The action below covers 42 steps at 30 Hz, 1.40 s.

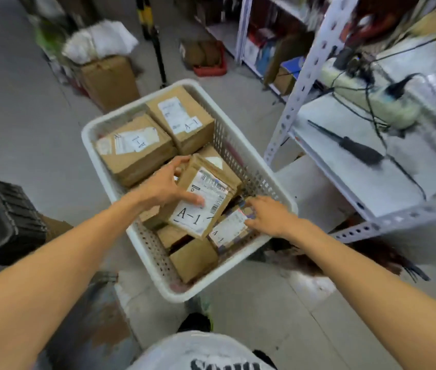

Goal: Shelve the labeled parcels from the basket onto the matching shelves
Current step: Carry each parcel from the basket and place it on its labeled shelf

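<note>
White plastic basket (278, 237) on the grey floor, just beside the metal shelf (366, 188). Cardboard parcels fill it, two at the far end (142, 158) labelled A-1. Left hand (162, 188) grips a tilted A-1 parcel (206, 209) mid-basket, thumb on the label, fingers over the top edge. Right hand (268, 214) touches a smaller A-1 parcel (227, 231) in the near right corner; can't tell if it grips.
</note>
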Available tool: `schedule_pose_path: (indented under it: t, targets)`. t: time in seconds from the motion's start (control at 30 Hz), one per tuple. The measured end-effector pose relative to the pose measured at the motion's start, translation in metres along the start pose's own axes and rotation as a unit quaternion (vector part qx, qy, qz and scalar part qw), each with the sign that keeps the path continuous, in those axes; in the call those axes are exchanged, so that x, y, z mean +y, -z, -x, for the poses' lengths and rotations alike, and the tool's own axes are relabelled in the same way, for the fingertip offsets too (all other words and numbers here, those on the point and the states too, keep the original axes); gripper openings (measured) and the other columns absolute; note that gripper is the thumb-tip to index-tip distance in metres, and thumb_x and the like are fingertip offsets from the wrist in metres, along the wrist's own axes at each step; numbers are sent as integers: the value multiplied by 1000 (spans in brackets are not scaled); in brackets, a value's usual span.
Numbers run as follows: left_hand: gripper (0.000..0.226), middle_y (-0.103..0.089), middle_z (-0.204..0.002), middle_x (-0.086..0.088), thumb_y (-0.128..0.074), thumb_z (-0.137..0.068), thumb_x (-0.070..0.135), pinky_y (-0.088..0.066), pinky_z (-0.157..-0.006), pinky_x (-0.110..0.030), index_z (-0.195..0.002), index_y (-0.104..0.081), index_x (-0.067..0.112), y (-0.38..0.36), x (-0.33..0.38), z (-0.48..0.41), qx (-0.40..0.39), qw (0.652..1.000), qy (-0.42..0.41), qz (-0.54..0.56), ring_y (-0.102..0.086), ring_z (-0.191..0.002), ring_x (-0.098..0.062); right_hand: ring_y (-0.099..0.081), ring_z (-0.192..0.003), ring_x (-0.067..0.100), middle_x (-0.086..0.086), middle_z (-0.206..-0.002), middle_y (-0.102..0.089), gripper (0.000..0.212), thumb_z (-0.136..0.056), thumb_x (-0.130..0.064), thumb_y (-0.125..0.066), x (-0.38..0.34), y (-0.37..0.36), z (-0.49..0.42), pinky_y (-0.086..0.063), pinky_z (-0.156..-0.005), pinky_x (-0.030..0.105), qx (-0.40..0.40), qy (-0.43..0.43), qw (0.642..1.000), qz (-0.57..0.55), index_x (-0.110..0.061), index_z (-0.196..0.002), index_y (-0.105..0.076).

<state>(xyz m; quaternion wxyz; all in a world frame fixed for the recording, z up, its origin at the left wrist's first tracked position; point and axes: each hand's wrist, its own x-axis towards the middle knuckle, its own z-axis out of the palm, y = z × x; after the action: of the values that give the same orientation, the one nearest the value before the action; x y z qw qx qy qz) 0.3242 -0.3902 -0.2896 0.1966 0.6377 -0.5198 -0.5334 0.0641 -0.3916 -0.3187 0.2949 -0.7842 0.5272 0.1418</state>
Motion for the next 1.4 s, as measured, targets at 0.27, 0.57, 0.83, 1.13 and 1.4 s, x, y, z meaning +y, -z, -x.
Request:
schedule_pose_path:
  t: [0.27,0.57,0.83,1.13,1.4]
  targets:
    - [99,-58,-113,5,-94,-48,21,-51,-74,-24,-129,-38,27,-60,83,79,6,995,-92,-21,-58,-101,-8,-53,-112,27,11,-126,-55,55,-88,-44,-61,23,48,137,-46,-93,41,53,-6,998,-36,-10,-129,-50]
    - [101,-59,-110,1,-95,-38,44,-55,-81,-33,-125,-44,36,-205,168,140,-107,973,-195,-67,-64,-96,-13,-52,-101,24,2,-110,-55,45,-84,-42,-65,122,37,329,-44,-81,33,120,-152,980,-53,-12,-117,-54]
    - [98,-66,-112,-1,-92,-43,35,-55,-86,-38,-129,-45,22,-372,287,192,-257,910,-323,-38,-65,-102,-18,-55,-114,28,10,-121,-59,52,-84,-37,-68,189,4,524,-46,-92,32,222,-339,909,-96,-11,-127,-56]
    - [101,-65,-103,3,-94,-41,27,-53,-68,-21,-128,-43,21,-537,418,288,-433,787,-439,-17,-65,-93,-11,-53,-113,21,6,-129,-53,49,-90,-42,-61,194,-26,710,-44,-87,31,311,-555,758,-143,-15,-130,-50]
    - [82,-63,-105,1,-88,-57,8,-59,-71,-29,-126,-45,15,-653,434,413,-632,618,-465,-48,-65,-96,-15,-44,-130,21,4,-145,-43,58,-91,-43,-59,110,-102,828,-36,-96,28,299,-734,558,-245,-17,-141,-42]
